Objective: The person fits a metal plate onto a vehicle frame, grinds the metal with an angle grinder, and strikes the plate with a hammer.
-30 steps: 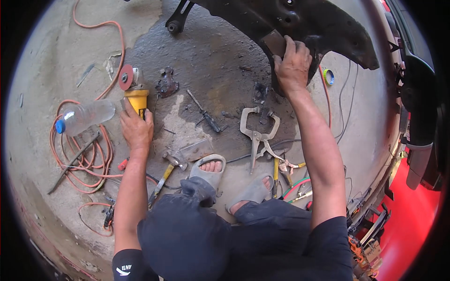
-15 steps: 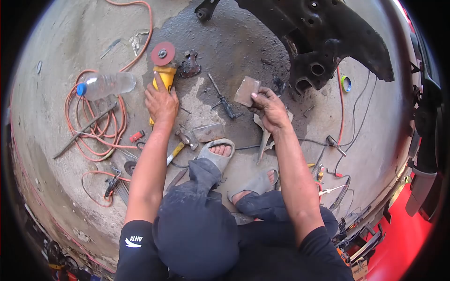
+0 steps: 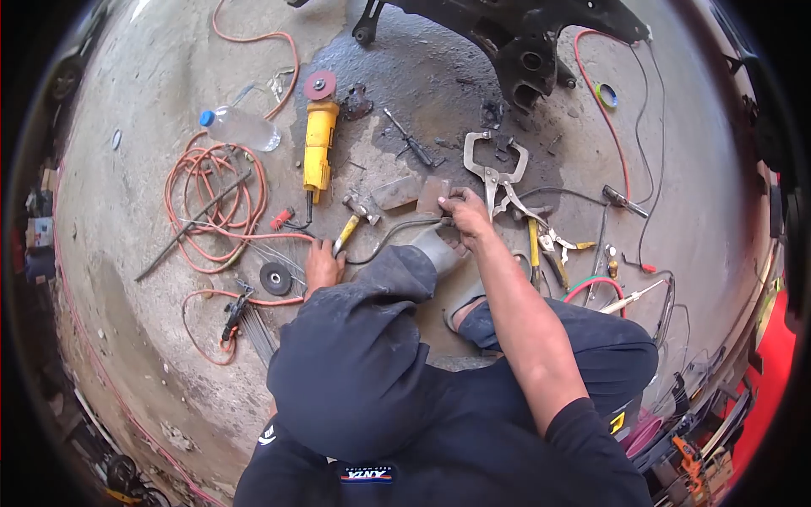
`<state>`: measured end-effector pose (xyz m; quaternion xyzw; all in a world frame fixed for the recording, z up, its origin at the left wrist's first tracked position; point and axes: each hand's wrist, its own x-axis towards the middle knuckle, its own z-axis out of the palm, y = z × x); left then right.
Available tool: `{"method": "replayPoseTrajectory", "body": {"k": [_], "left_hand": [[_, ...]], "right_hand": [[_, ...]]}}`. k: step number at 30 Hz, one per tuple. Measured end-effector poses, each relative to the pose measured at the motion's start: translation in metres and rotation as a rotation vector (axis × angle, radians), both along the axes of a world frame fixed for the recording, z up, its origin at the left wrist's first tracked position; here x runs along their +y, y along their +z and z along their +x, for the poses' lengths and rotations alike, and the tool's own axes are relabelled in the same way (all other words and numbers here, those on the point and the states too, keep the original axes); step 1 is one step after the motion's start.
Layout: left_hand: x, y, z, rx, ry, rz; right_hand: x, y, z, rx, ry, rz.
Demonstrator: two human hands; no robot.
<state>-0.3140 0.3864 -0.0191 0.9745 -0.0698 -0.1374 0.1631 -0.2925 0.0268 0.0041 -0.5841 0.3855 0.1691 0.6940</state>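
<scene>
My left hand is low on the floor, its fingers slightly apart beside the handle end of a hammer; no object shows in it. A small flat metal plate is pinched in my right hand, close above my sandal. Another flat metal piece lies just left of that plate. Beyond the hammer, a yellow angle grinder with a reddish disc rests on the floor. Large locking C-clamp pliers lie just beyond my right hand.
A black metal frame part stands at the top. On the left are a plastic bottle, a coiled orange hose and a loose disc. A screwdriver lies near the middle, and cables and tools are on the right.
My left hand has let go of the grinder and moved down beside the hammer. My right hand has brought the plate down and inward, next to the other metal piece. The view has shifted.
</scene>
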Motion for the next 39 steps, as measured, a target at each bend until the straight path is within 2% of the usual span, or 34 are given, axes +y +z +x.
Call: {"method": "replayPoseTrajectory", "body": {"k": [1, 3, 5, 7, 10, 11, 12, 14, 18, 21, 22, 23, 25, 26, 27, 30, 32, 34, 35, 37, 38, 39], "left_hand": [[0.003, 0.002, 0.002, 0.055, -0.023, 0.013], [0.004, 0.002, 0.008, 0.169, -0.041, 0.037], [-0.008, 0.025, 0.014, 0.312, 0.084, -0.034], [-0.016, 0.046, 0.016, 0.412, 0.186, -0.139], [-0.023, 0.066, -0.001, 0.3, 0.185, -0.3], [-0.028, 0.072, -0.004, 0.322, 0.207, -0.375], [-0.038, 0.085, -0.002, 0.393, 0.218, -0.343], [-0.06, 0.103, 0.015, 0.519, 0.221, -0.28], [-0.063, 0.071, 0.025, 0.307, 0.099, -0.273], [-0.076, 0.111, 0.048, 0.209, 0.087, -0.611], [-0.08, 0.118, 0.048, 0.126, 0.03, -0.897], [-0.064, 0.094, 0.037, -0.05, -0.059, -0.815], [-0.048, 0.045, 0.046, -0.031, -0.244, -0.415], [-0.053, 0.049, 0.058, 0.192, -0.316, -0.082], [-0.044, 0.038, 0.057, 0.196, -0.243, -0.11], [-0.06, 0.077, 0.068, 0.12, -0.097, -0.127], [-0.083, 0.126, 0.07, 0.054, 0.027, -0.556], [-0.08, 0.134, 0.063, 0.047, -0.031, -0.803], [-0.079, 0.123, 0.062, 0.093, -0.125, -0.605], [-0.065, 0.072, 0.059, 0.157, -0.302, -0.199], [-0.049, 0.043, 0.059, 0.277, -0.299, -0.024], [-0.053, 0.054, 0.06, 0.242, -0.26, -0.002]], "right_hand": [[0.004, 0.011, 0.0, 0.037, -0.025, -0.017], [0.009, -0.002, 0.003, 0.011, -0.007, -0.109], [0.013, 0.001, 0.015, 0.011, 0.025, -0.21], [0.011, -0.03, 0.029, 0.059, 0.099, -0.241], [0.005, -0.059, 0.042, 0.035, 0.241, -0.303], [0.006, -0.061, 0.042, 0.013, 0.302, -0.318], [0.007, -0.054, 0.046, 0.041, 0.299, -0.262], [0.006, -0.054, 0.052, -0.052, 0.375, -0.383], [0.007, -0.034, 0.073, -0.029, 0.457, -0.467], [0.003, -0.035, 0.073, -0.039, 0.514, -0.482], [0.003, -0.035, 0.073, -0.043, 0.513, -0.494], [0.007, -0.035, 0.066, -0.018, 0.514, -0.493], [0.002, -0.031, 0.077, -0.017, 0.511, -0.519], [0.004, -0.03, 0.071, -0.013, 0.513, -0.52], [0.003, -0.033, 0.069, -0.018, 0.508, -0.53], [0.002, -0.034, 0.065, 0.039, 0.462, -0.474], [0.003, -0.031, 0.064, 0.024, 0.446, -0.462], [0.006, -0.031, 0.06, 0.028, 0.437, -0.464], [0.007, -0.028, 0.06, 0.033, 0.439, -0.475], [0.006, -0.021, 0.063, 0.042, 0.426, -0.476], [0.009, -0.019, 0.059, 0.038, 0.437, -0.481], [0.008, -0.021, 0.057, 0.031, 0.447, -0.496]]}}
